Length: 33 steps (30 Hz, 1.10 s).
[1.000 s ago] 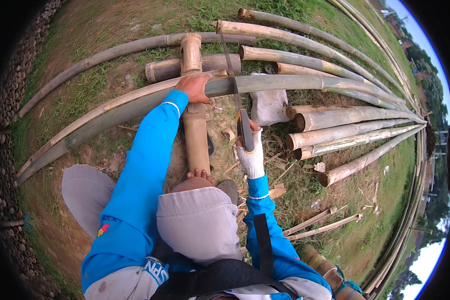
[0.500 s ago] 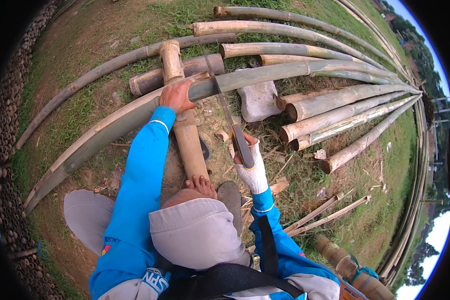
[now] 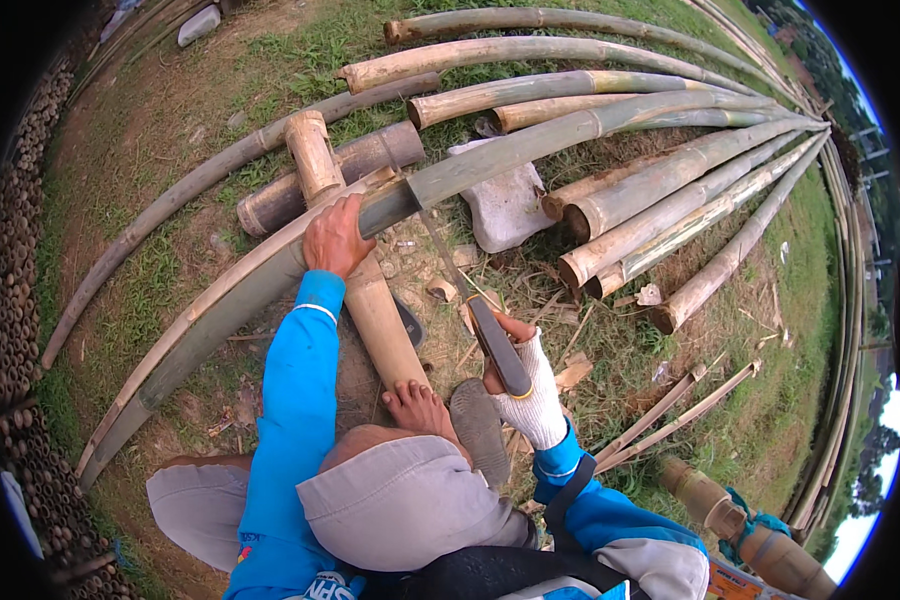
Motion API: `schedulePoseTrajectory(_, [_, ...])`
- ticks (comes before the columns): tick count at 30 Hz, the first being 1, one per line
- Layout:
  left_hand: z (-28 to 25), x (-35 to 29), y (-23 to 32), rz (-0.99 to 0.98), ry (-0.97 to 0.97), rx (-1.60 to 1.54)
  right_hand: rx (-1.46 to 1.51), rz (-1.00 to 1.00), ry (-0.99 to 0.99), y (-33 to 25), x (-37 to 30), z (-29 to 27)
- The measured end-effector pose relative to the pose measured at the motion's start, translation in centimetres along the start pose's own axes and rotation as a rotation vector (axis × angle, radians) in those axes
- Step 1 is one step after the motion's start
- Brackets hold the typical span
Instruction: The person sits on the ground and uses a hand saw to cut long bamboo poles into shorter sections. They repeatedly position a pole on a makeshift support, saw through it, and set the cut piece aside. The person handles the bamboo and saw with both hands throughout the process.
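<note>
**Sawing across a bamboo pole, one hand clamped on it**

So from where I sit, the step in hand is a crosscut. The green bamboo pole (image 3: 510, 160) runs from near left to far right, over a thick pale bamboo log (image 3: 372, 312), and the saw blade (image 3: 443, 249) meets it just right of the left hand (image 3: 336, 238). Can't tell how deep the cut goes.

Left fingers are bare and wrapped over the pole, holding it down. Right hand (image 3: 532, 392), in a white knit glove, has its fingers closed around the saw handle (image 3: 499, 350). A bare foot (image 3: 417, 408) sits at the log's near end, probably steadying it.

My take: the next stroke calls for a straight pull in the same line, pole pinned, left fingers well off the teeth.

Materials: the pole is a long tube, smooth and greyish green, darker beside the blade, with a pale woody strip along its far edge. The log is straw-coloured and ringed. Handle's dark grey with yellow trim. Right of the cut there's a rough whitish stone (image 3: 505, 203), then a fan of round, weathered poles (image 3: 660, 195) on patchy grass.
</note>
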<state>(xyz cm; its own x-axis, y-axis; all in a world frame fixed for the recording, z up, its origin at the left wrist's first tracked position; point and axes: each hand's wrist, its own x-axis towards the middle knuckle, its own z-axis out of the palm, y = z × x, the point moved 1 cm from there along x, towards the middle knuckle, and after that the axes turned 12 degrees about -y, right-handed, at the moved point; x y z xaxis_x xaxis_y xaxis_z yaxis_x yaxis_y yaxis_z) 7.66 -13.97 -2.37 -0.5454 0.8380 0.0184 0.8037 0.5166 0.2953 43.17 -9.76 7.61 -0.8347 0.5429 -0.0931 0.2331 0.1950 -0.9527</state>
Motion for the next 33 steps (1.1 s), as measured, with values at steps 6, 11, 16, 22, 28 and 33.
schedulePoseTrajectory(6, [-0.8,0.5,0.1,0.014,-0.092,-0.028,0.027,-0.037,0.014,1.7,-1.7,0.6])
schedulePoseTrajectory(11, [-1.7,3.0,0.6,0.060,-0.208,-0.241,-0.021,-0.061,-0.001,-0.2,-2.3,0.1])
schedulePoseTrajectory(16, [-1.8,2.7,2.6,-0.009,-0.265,-0.131,-0.013,-0.019,-0.001,1.0,-5.1,-0.3])
schedulePoseTrajectory(22, [-0.7,1.0,3.6,-0.012,-0.051,-0.102,-0.070,-0.080,0.001,-0.2,-6.7,-1.1])
schedulePoseTrajectory(28, [-0.7,1.5,3.4,-0.012,-0.072,-0.068,-0.010,-0.055,-0.010,-0.4,-5.4,-2.7])
schedulePoseTrajectory(33, [-1.8,1.5,3.4,-0.066,-0.255,-0.030,0.049,-0.066,-0.003,-0.4,-8.1,-2.8])
